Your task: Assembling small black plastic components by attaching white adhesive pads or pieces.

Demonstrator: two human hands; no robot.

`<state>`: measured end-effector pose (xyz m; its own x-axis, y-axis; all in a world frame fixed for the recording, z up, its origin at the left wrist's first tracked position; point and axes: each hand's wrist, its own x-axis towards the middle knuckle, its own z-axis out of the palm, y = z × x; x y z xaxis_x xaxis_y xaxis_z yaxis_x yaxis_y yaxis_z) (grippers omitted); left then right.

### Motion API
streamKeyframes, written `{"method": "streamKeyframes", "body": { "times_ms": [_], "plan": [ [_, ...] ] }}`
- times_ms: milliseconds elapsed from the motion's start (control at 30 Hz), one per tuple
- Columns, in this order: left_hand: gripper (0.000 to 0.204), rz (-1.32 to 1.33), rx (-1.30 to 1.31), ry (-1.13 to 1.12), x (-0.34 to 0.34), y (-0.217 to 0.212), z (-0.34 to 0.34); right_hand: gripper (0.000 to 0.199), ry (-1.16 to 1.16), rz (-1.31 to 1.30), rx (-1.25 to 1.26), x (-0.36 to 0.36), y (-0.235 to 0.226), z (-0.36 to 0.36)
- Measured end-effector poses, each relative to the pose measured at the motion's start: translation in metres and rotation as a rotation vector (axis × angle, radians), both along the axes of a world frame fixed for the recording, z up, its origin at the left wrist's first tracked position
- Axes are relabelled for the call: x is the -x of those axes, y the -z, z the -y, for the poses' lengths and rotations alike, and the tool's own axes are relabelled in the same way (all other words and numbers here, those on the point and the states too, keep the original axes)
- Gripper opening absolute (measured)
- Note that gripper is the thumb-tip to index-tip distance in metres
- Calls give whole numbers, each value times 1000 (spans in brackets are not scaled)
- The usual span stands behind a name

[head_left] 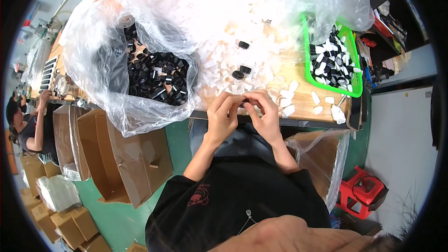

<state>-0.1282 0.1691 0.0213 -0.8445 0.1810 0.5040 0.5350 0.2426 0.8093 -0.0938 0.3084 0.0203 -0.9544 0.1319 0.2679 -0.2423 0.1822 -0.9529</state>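
Note:
My left hand and my right hand meet at the table's front edge, fingers bent and closed around a small black ring-shaped part. Most of that part is hidden by the fingertips. Just beyond my hands, black rings lie on a spread of small white plastic pieces. To the left, an open clear plastic bag holds many black rings. Several white oval pieces lie beside my right hand on the wooden tabletop.
A green basket of mixed black and white pieces stands at the right. Open cardboard boxes are below the table at left, another at right. A red stool stands lower right. Another person works at far left.

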Motion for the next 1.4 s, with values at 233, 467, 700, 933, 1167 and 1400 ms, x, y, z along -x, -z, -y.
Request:
{"method": "streamKeyframes", "body": {
  "times_ms": [233, 467, 700, 933, 1167, 1400],
  "plan": [
    [26, 156, 151, 0, 16, 1, 30, 19, 132, -133, -464, 2, -3, -23],
    [23, -170, 560, -701, 62, 4, 103, 32, 839, -339, -756, 19, -47, -133],
    [21, -154, 337, -367, 45, -1, 55, 13, 473, -102, -690, 27, -24, -119],
    [31, -229, 483, -82, 57, 23, -11, 10, 386, -69, -753, 59, 14, -93],
    [23, -113, 438, -73, 63, 28, -4, 8, 477, 47, -753, 53, 34, -110],
    [17, -169, 512, 13, 66, 35, -11, 10, 415, -1, -638, 51, 29, -101]
  ]
}}
